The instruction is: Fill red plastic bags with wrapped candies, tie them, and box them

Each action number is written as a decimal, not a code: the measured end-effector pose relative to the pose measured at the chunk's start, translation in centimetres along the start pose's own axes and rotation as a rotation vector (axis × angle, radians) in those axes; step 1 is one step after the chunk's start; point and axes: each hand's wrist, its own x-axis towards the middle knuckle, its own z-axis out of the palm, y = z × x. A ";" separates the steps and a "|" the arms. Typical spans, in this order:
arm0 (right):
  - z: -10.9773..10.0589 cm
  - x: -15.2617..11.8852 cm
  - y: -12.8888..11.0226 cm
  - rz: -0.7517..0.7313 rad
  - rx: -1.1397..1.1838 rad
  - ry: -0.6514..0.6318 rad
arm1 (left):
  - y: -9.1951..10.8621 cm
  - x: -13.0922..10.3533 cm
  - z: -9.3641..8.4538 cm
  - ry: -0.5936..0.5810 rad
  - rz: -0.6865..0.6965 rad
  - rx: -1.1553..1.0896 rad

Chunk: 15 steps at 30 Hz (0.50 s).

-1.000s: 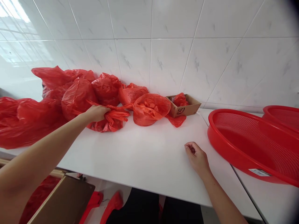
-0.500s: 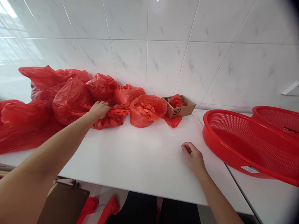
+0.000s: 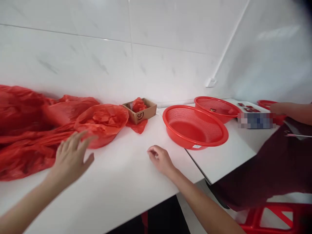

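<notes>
White table (image 3: 126,182) | red plastic bags (image 3: 31,130) heaped far left, blurred, uncountable, cut off | three red baskets, nearest (image 3: 195,126), farthest half hidden | one cardboard box (image 3: 140,110) | my left hand (image 3: 70,159) spread, empty, near the bags | my right hand (image 3: 159,159) curled on the table.

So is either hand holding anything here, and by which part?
Nothing is held. The left hand is open, fingers spread, just short of the red bags. The right hand rests loosely curled on the table.
</notes>
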 end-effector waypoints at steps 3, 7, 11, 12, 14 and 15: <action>-4.6 -0.9 -2.8 -0.264 -0.107 -0.030 | 4.1 -3.9 2.6 0.010 0.161 -0.170; -15.7 1.3 -1.7 -0.251 -0.360 0.267 | 6.3 -7.6 4.8 -0.021 0.306 -0.305; -27.7 5.8 6.3 0.203 -0.720 0.427 | 6.0 -8.0 5.4 0.012 0.249 -0.354; -29.9 6.6 8.5 0.375 -0.823 0.397 | 5.9 -8.0 5.5 0.010 0.247 -0.351; -33.0 7.5 12.5 0.479 -0.868 0.383 | 5.7 -7.9 5.7 0.009 0.255 -0.335; -34.0 7.8 14.1 0.509 -0.888 0.374 | 5.7 -7.9 5.7 0.010 0.260 -0.326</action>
